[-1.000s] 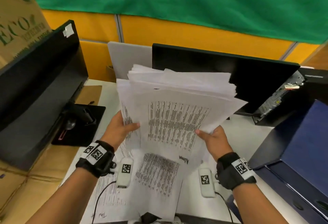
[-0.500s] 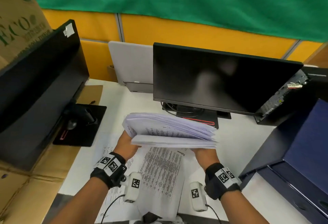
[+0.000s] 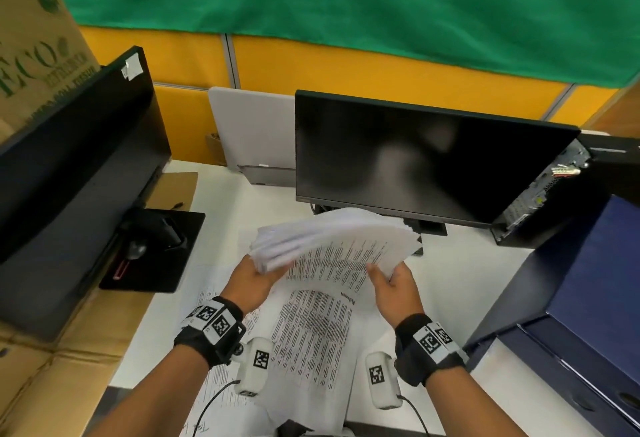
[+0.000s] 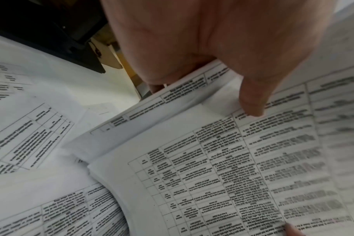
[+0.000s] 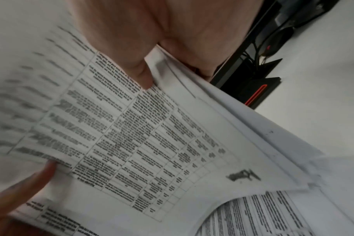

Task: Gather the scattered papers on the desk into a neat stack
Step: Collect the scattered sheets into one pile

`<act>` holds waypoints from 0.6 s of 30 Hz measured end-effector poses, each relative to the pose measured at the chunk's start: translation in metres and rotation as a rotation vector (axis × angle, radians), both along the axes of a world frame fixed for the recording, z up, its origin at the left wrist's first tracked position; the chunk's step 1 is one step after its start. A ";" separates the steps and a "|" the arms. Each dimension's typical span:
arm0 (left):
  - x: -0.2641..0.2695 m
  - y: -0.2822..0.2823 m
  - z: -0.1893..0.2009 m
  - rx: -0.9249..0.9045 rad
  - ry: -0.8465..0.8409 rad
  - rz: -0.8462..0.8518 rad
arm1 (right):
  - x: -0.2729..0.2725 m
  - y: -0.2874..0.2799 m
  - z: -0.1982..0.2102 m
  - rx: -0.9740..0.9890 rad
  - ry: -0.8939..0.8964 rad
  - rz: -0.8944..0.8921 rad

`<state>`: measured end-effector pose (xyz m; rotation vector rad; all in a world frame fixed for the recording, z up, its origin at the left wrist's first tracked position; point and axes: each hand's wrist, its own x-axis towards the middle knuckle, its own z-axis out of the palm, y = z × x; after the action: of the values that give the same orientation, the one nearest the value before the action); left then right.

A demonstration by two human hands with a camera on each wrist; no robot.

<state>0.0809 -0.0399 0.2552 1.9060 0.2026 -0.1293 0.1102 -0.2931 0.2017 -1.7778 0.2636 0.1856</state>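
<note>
A thick, fanned bundle of printed papers (image 3: 332,242) hangs tilted above the white desk (image 3: 221,215), its far edge raised. My left hand (image 3: 254,275) grips its left edge and my right hand (image 3: 391,279) grips its right edge. The left wrist view shows my left thumb (image 4: 252,102) pressed on the printed papers (image 4: 222,167). In the right wrist view my right thumb (image 5: 139,75) pinches the top papers (image 5: 152,135). Loose printed sheets (image 3: 311,350) lie flat on the desk beneath, near the front edge.
A black monitor (image 3: 426,156) stands just behind the bundle. A second black monitor (image 3: 69,166) and its stand (image 3: 156,249) are at the left, on cardboard (image 3: 45,384). A dark blue box (image 3: 588,298) sits at the right, a computer case (image 3: 540,194) behind it.
The bundle was upright a second ago, dropped flat toward the desk, and now tilts up again, higher and slightly right. Both hands kept their grip.
</note>
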 end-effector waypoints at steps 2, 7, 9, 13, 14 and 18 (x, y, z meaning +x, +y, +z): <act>0.001 -0.008 0.013 -0.074 0.004 0.034 | 0.000 0.006 0.016 0.048 -0.060 0.009; 0.003 -0.004 -0.001 -0.150 0.009 0.030 | -0.004 0.008 0.008 0.042 -0.070 0.050; 0.002 -0.002 -0.010 -0.115 0.037 -0.004 | -0.006 0.008 0.005 0.001 -0.064 0.066; 0.003 -0.001 -0.014 -0.134 0.009 0.029 | -0.003 0.000 0.009 0.004 -0.118 0.029; 0.003 0.002 -0.013 -0.142 0.011 0.030 | -0.001 -0.002 0.011 0.001 -0.126 0.029; 0.000 0.015 -0.019 -0.099 0.151 -0.108 | 0.005 -0.014 0.005 0.063 -0.106 0.009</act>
<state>0.0813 -0.0254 0.2359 1.8093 0.1910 -0.3504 0.1153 -0.3066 0.2067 -1.7203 0.1717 0.1044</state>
